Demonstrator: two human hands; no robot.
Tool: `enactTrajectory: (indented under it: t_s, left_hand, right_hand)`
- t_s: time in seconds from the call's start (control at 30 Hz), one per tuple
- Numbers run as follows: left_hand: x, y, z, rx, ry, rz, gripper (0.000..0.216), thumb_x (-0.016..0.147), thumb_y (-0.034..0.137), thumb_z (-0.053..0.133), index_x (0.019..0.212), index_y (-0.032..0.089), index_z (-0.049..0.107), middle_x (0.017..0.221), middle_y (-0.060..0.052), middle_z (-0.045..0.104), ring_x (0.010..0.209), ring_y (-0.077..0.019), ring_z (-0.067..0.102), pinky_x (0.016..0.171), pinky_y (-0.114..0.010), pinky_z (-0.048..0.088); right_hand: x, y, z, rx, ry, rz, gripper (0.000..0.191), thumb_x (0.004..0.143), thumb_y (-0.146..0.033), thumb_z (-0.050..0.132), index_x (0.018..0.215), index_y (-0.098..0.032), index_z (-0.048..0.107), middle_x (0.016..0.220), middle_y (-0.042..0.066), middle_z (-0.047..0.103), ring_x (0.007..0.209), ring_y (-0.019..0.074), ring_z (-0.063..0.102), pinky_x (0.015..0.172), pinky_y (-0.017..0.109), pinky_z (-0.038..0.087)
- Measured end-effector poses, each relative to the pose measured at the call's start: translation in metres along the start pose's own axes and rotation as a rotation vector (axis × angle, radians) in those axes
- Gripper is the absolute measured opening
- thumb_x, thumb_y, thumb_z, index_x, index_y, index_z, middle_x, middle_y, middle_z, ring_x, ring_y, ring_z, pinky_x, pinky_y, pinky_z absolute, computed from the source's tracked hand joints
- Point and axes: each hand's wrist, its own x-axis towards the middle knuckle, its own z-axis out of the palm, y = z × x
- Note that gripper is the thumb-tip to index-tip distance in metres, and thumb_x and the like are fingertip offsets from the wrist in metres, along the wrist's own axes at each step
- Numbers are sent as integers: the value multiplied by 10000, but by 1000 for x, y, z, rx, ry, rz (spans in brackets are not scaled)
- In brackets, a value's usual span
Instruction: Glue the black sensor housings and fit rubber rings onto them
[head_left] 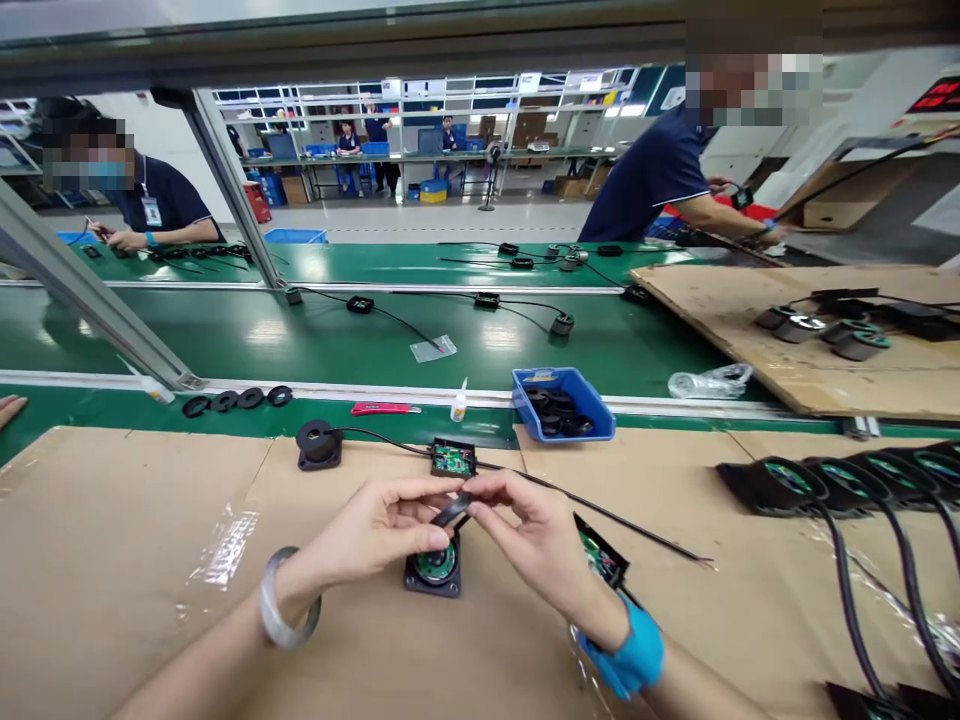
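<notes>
My left hand and my right hand meet above the cardboard-covered bench, both pinching a thin black ring. Directly under them lies a square black speaker base with a green round board. A small open black box with a green circuit board sits just beyond my fingers, wired by a black cable to a round black part. Another small circuit board lies beside my right wrist.
A blue bin of black rings stands at the bench's far edge, next to a small glue bottle and several loose rings. A row of wired speaker units lies at right. Two people work across the green conveyor.
</notes>
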Motion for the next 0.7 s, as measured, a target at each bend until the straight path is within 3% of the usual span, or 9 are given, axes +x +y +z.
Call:
enactTrajectory:
  t_s: [0.1, 0.23, 0.37, 0.47, 0.53, 0.6, 0.7]
  left_hand:
    - [-7, -9, -4, -81, 4, 8, 676, 712, 400, 884, 1306, 205, 626, 1138, -99, 709, 1026, -223, 681, 924, -371, 564]
    - [-11, -10, -8, -126, 3, 5, 649, 727, 424, 865, 1285, 192, 626, 1166, -108, 706, 1024, -225, 686, 933, -379, 568]
    - [-12, -22, -11, 217, 172, 147, 520, 847, 337, 738, 1323, 214, 568, 1252, -102, 662, 1128, -239, 647, 1001, -416, 544]
    - [-14, -38, -14, 452, 187, 228, 404, 911, 311, 640, 1301, 230, 570, 1306, -93, 617, 1196, -237, 605, 1058, -415, 506]
    - [-18, -46, -13, 449, 181, 181, 380, 918, 321, 626, 1280, 223, 565, 1267, -93, 623, 1125, -226, 642, 990, -383, 547]
    - [-24, -49, -9, 384, 195, 113, 384, 919, 336, 629, 1273, 216, 545, 1211, -85, 639, 1057, -212, 673, 917, -347, 579]
    - [-37, -49, -1, 331, 221, 36, 388, 912, 335, 642, 1266, 225, 526, 1187, -63, 649, 1036, -194, 689, 886, -309, 592]
  right_hand:
    - [-7, -2, 10, -18, 5, -52, 126, 923, -140, 589, 966, -228, 667, 908, 9, 767, 833, 148, 749, 747, 227, 619]
    - [-11, -3, 16, -64, -27, -116, 175, 941, -123, 557, 1020, -244, 654, 950, 7, 765, 909, 155, 744, 813, 249, 614]
    - [-13, 5, 13, -167, -111, -51, 253, 959, -155, 524, 1188, -237, 591, 1135, 59, 718, 1040, 190, 702, 860, 324, 603]
    - [-21, 13, 5, -263, -211, 25, 357, 923, -330, 643, 1253, -228, 550, 1195, 109, 674, 1156, 300, 631, 979, 541, 521]
    - [-30, 15, 1, -348, -297, 28, 568, 798, -527, 764, 1222, -226, 537, 1128, 109, 674, 1101, 339, 631, 1033, 667, 406]
    - [-40, 14, 1, -450, -321, 0, 696, 690, -620, 815, 1178, -224, 518, 1053, 92, 660, 1007, 322, 635, 1046, 686, 340]
    - [-53, 10, 6, -553, -237, -33, 561, 740, -563, 808, 1102, -231, 537, 968, 60, 626, 942, 277, 608, 1039, 604, 318]
